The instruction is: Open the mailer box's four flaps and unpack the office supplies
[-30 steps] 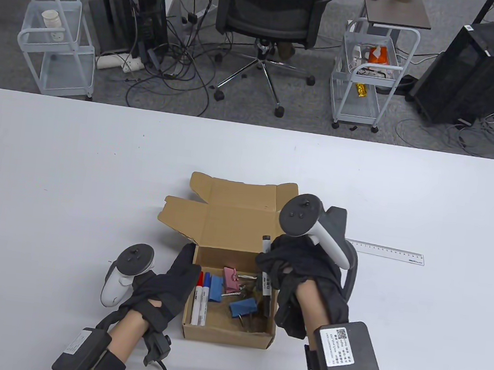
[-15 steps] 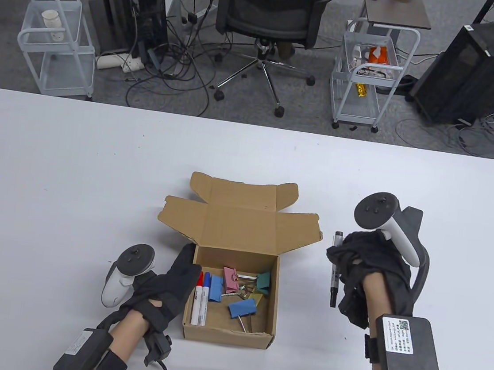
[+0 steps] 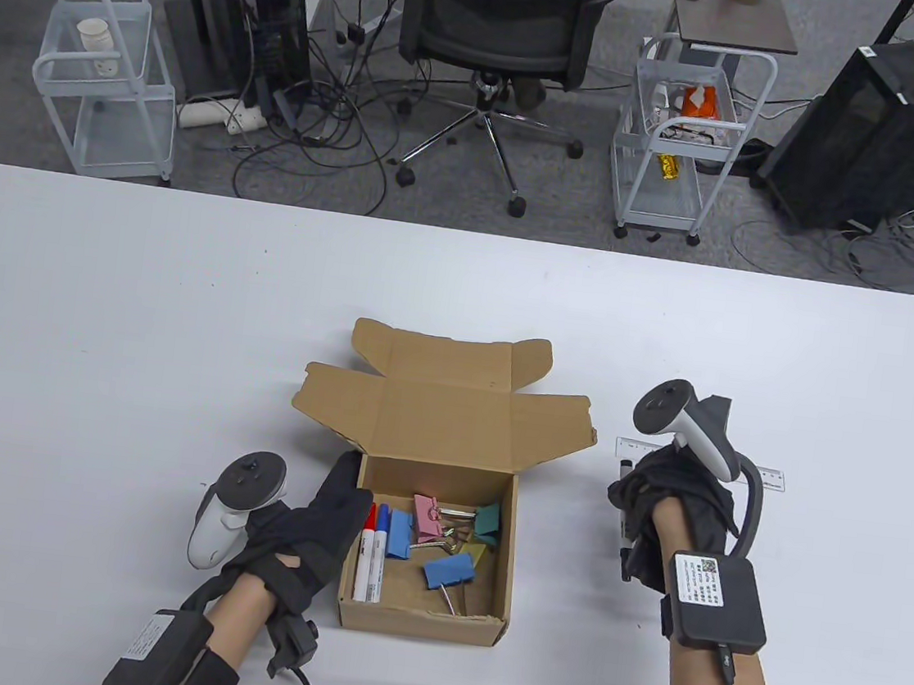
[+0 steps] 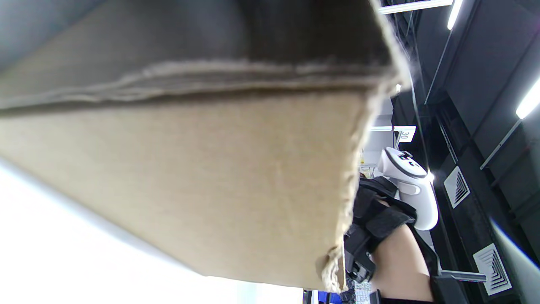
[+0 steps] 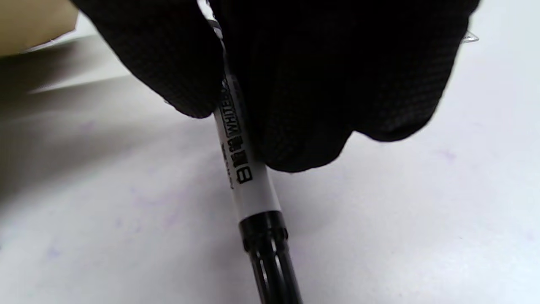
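The brown mailer box (image 3: 361, 608) stands open at the table's front centre, flaps folded back. Inside lie a red-capped and a blue-capped marker (image 3: 370, 551) and several coloured binder clips (image 3: 448, 566). My left hand (image 3: 326, 513) rests against the box's left wall; that view shows only cardboard (image 4: 190, 169) up close. My right hand (image 3: 645, 500) grips a black whiteboard marker (image 5: 249, 185) low over the table, right of the box. In the table view only the marker's top end (image 3: 625, 466) shows clearly past the glove.
A clear ruler (image 3: 771, 479) lies on the white table (image 3: 138, 323) just behind my right hand. Beyond the far edge stand an office chair (image 3: 501, 26), two wire carts (image 3: 678, 137) and computer towers.
My right hand lifted the black marker out of the box, carried it right and lowered it toward the table by the ruler. The left hand and box stayed put.
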`<state>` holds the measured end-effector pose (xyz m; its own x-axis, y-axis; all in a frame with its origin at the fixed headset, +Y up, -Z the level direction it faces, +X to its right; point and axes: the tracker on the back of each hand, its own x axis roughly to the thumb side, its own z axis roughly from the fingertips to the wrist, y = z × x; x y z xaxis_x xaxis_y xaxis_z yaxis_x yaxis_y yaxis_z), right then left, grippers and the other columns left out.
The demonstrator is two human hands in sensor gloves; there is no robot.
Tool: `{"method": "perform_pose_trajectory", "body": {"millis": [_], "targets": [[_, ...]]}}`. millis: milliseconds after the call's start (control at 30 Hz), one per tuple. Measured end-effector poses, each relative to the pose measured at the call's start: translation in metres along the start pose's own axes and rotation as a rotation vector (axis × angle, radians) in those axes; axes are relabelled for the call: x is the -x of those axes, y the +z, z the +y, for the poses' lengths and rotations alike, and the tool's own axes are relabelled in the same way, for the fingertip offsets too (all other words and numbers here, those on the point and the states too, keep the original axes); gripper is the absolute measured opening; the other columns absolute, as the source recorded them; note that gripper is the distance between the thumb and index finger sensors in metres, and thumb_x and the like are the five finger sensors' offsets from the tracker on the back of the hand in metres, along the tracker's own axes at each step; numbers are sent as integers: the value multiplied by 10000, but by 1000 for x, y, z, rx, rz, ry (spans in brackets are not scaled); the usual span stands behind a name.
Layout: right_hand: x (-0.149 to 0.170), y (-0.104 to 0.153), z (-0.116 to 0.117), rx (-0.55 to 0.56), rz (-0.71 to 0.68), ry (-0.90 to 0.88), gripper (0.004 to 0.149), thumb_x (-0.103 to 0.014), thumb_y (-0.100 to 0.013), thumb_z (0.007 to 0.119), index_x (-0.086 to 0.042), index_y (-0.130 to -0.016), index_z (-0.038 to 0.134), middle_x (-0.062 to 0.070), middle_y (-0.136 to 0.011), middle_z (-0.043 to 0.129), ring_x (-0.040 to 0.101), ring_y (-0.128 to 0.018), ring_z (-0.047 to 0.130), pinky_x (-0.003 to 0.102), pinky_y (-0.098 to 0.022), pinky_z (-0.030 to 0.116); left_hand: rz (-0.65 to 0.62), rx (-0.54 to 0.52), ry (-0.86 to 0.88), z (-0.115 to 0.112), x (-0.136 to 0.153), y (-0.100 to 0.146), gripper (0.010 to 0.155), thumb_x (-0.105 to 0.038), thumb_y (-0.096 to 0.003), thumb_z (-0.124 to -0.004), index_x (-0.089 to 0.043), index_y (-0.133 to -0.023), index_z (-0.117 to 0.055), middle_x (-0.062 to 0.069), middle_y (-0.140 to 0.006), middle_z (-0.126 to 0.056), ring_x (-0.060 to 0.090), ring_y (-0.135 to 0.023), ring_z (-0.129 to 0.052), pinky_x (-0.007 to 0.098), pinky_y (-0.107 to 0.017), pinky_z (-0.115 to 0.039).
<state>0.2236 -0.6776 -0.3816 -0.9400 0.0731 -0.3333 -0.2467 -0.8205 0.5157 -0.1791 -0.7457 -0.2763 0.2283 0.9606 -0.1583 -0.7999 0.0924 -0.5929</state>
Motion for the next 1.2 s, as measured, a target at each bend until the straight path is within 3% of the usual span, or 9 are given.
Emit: {"method": "perform_pose_trajectory", "body": {"millis": [400, 867, 1200], "targets": [[-4, -29, 10, 4, 42, 72, 505, -403, -554, 873, -51, -914, 829, 79, -765, 1034, 211, -512, 1103, 403, -428, 956, 0, 3, 2, 0, 0, 0, 839, -541, -609, -456, -117, -1100, 77, 279, -1192, 72, 538, -1118, -47, 634, -799, -322], [-7, -25, 15, 96, 68, 111, 506, -427, -547, 870, -60, -895, 851, 46, -730, 1052, 199, -489, 1113, 404, -417, 962, 1, -1, 0, 0, 0, 0, 842, -541, -609, -457, -114, -1100, 76, 285, -1191, 69, 541, -1118, -50, 633, -799, -325], [-3, -6, 1, 152, 39, 66, 553, -440, -570, 817, -77, -984, 762, 116, -846, 1005, 284, -621, 1073, 477, -511, 907, 1, -1, 0, 0, 0, 0, 842, -541, -609, -457, -112, -1100, 76, 283, -1191, 69, 541, -1117, -49, 634, -799, -324]]}}
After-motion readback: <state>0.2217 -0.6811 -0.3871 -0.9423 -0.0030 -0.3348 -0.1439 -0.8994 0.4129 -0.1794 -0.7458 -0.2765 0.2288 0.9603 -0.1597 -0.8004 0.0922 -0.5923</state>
